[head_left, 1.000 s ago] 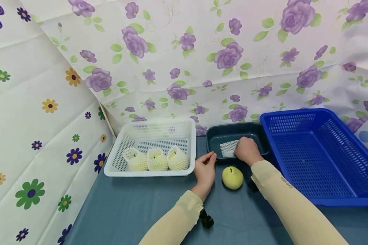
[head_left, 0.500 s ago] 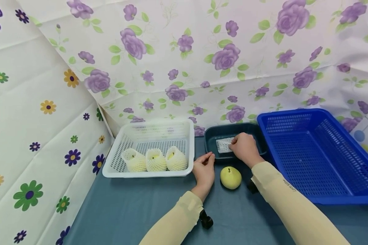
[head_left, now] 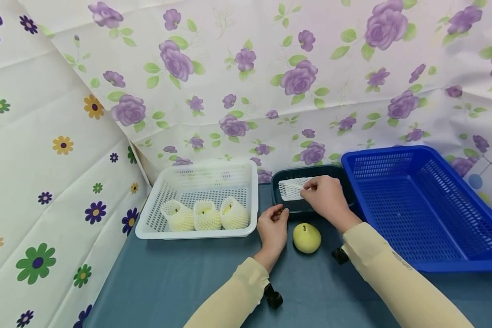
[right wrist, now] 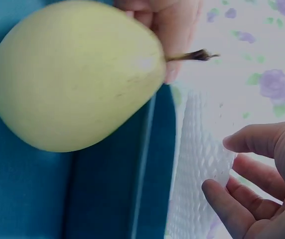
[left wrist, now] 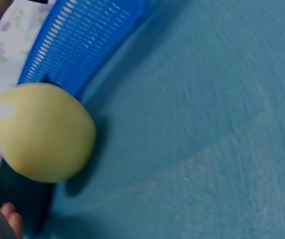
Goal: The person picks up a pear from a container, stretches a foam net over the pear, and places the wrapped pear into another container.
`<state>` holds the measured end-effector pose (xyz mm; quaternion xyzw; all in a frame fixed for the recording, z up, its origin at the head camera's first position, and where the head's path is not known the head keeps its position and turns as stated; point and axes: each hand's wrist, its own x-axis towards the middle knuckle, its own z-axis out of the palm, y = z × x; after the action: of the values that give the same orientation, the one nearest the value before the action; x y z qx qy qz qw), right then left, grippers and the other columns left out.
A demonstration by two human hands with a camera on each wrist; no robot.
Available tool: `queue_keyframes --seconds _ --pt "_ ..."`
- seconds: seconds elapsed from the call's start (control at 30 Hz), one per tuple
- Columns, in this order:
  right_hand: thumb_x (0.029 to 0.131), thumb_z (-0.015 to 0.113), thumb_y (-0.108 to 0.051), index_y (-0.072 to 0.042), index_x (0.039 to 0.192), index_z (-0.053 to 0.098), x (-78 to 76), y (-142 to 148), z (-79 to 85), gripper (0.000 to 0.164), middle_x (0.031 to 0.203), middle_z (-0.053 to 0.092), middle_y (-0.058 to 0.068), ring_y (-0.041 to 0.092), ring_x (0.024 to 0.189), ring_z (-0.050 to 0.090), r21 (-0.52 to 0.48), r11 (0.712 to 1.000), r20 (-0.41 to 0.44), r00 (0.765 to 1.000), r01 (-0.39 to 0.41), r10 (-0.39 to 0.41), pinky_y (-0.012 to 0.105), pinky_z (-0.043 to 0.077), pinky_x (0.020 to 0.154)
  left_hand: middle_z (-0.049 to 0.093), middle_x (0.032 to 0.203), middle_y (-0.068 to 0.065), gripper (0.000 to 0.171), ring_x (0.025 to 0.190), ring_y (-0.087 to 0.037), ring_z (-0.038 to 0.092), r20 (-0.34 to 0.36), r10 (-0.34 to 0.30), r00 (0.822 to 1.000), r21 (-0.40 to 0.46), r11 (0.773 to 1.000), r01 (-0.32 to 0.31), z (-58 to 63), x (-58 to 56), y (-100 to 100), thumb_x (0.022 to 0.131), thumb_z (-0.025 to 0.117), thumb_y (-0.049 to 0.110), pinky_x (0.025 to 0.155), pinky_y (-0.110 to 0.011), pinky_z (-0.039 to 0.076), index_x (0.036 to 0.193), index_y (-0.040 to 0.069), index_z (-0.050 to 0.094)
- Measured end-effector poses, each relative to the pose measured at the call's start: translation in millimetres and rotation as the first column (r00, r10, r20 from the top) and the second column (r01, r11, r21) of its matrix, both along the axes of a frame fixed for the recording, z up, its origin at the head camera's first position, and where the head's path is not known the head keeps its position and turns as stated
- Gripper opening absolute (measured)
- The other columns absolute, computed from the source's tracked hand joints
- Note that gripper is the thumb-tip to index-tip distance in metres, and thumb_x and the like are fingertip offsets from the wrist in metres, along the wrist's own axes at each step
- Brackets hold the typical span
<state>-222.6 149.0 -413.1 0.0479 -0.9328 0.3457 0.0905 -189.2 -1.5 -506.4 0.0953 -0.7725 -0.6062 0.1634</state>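
My right hand (head_left: pixel 325 196) pinches the white foam net sleeve (head_left: pixel 292 188) between thumb and fingers; the sleeve lies flat above the dark green tray (head_left: pixel 287 209). Loosely bent, the fingers of my left hand (head_left: pixel 272 230) are at the tray's front left corner; whether they bear on the rim is hard to see. A bare yellow-green pear (head_left: pixel 306 238) sits on the table in front of the tray, between the two wrists. The right wrist view shows this pear (right wrist: pixel 72 74) up close with its stem, and the foam sleeve (right wrist: pixel 197 164) at the right fingertips.
To the left stands a white basket (head_left: pixel 197 234) with three pears (head_left: pixel 233 214) in foam net sleeves along its front side. A large blue basket (head_left: pixel 410 218) stands close to the tray's right side. Flowered sheeting (head_left: pixel 229 91) rises behind the table.
The right hand has raised the foam sleeve from the tray's floor and moved it slightly left, so more of it shows. My left hand stays at the tray's corner. The view has shifted slightly.
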Motion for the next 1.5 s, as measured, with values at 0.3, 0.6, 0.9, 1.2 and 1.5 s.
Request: queue_keyframes --seconds 0.3,0.6,0.9,1.2,1.5 --pt "0.084 0.067 -0.038 -0.024 0.090 0.071 26.3 8.4 18.5 0.016 0.093 0.070 -0.002 0.015 0.087 0.064 -0.107 0.994 -0.051 0.999 -0.025 0.019 0.038 0.053 0.072 0.047 0.125 -0.009 0.040 0.108 -0.021 0.052 0.169 -0.171 0.971 0.028 0.985 0.169 39.1 20.8 -4.1 0.091 0.059 0.029 0.088 -0.036 0.046 0.127 0.014 0.052" --pt "0.087 0.063 -0.043 -0.021 0.095 0.067 53.9 10.2 28.7 0.024 0.093 0.068 -0.002 0.007 0.085 0.064 -0.366 0.918 -0.107 0.987 -0.153 0.122 0.026 0.053 0.075 0.055 0.119 -0.017 0.027 0.110 -0.033 0.057 0.026 -0.310 0.951 0.425 0.864 0.270 77.1 28.4 -11.1 0.100 0.043 0.022 0.093 -0.040 0.049 0.124 0.010 0.051" --pt "0.090 0.064 -0.025 -0.015 0.098 0.063 76.4 7.9 15.0 0.013 0.105 0.066 0.002 0.016 0.095 0.065 -0.523 0.790 -0.142 0.946 -0.320 0.290 0.026 0.057 0.071 0.060 0.120 -0.009 0.030 0.106 -0.018 0.061 -0.045 -0.448 0.893 0.499 0.764 0.409 86.3 31.9 -11.2 0.100 0.045 0.024 0.090 -0.034 0.051 0.125 0.012 0.055" --pt "0.096 0.053 -0.020 -0.013 0.116 0.066 81.9 4.3 1.6 0.024 0.121 0.064 0.005 0.011 0.112 0.059 -0.537 0.727 -0.161 0.898 -0.427 0.409 0.020 0.052 0.085 0.062 0.113 -0.013 0.030 0.096 -0.014 0.062 -0.119 -0.438 0.891 0.463 0.769 0.440 86.7 36.8 -8.1 0.095 0.052 0.028 0.080 -0.023 0.052 0.116 0.008 0.063" --pt "0.093 0.059 -0.022 -0.015 0.116 0.060 91.1 -7.8 19.6 0.024 0.094 0.068 0.006 0.015 0.084 0.063 -0.483 0.847 -0.103 0.975 -0.223 0.198 0.022 0.052 0.065 0.064 0.100 -0.010 0.022 0.089 -0.016 0.064 -0.151 -0.387 0.910 0.489 0.770 0.409 88.8 43.2 -3.4 0.092 0.059 0.015 0.076 -0.024 0.055 0.108 0.000 0.065"
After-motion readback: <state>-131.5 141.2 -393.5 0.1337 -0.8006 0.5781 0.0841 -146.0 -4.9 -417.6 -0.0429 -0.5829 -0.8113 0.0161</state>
